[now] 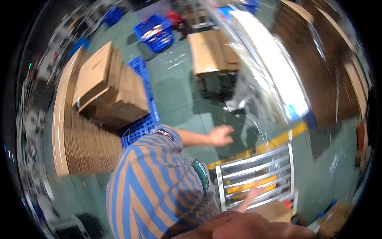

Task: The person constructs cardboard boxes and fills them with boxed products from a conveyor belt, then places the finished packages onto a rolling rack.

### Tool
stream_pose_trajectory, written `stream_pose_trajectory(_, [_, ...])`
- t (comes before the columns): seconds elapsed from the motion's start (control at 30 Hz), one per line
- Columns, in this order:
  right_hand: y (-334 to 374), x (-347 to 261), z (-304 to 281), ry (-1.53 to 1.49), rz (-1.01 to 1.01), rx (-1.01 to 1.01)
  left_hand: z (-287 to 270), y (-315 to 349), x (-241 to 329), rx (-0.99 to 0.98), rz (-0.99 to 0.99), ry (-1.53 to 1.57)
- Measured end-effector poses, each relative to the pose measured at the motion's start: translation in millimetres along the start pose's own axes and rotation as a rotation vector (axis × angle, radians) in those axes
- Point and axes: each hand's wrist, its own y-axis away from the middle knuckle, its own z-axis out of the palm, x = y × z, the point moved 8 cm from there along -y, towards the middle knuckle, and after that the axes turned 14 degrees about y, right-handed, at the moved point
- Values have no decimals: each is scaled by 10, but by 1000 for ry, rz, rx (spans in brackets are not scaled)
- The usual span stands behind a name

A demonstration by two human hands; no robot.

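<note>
My left hand [221, 136] reaches out from a striped sleeve over the green floor, smeared by motion. Its fingers look apart, and nothing shows in it. Closer to me, my right hand [254, 194] is over the lower left part of a metal frame with silver rollers [256, 161]. The fingers of that hand look stretched out, with no held thing visible; whether they touch the rollers I cannot tell. A yellow object [246, 186] shows between the rollers. Beside the right hand, a brown cardboard surface [274, 210] lies at the frame's near end.
Flattened cardboard stacks [113, 89] stand on a blue pallet [145, 119] at left. A blue basket [155, 34] with small items is farther off. Ahead are a cardboard box [211, 51] and a long plastic-wrapped roll [274, 59]. Tall cardboard stacks [318, 67] line the right.
</note>
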Motion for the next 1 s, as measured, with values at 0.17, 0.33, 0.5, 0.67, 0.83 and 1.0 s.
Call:
stream_pose_trajectory(0.17, [1397, -3248, 978, 20, -668, -581, -4507, 1409, -1580, 1131, -240, -441])
stream_pose_trajectory(0.33, [2103, -5163, 1160, 128, -915, -852, -6607, 3421, -3073, 1296, -1263, -590])
stream_pose_trajectory(0.5, [2004, -5966, 1146, 389, -940, -915, -6940, 3181, -3178, 1381, -1084, -660])
stream_pose_trajectory(0.67, [1876, -6757, 1556, 472, -1056, -890, -7156, 3063, -3362, 1523, -956, -668])
stream_pose_trajectory(0.83, [1676, -7673, 1881, 223, -1080, -876, -7722, 3079, -3172, 1442, -997, -1041])
stream_pose_trajectory(1.0, [1277, -9077, 1575, -304, -1145, -698, -9221, 2658, -1549, 1592, -81, -1298])
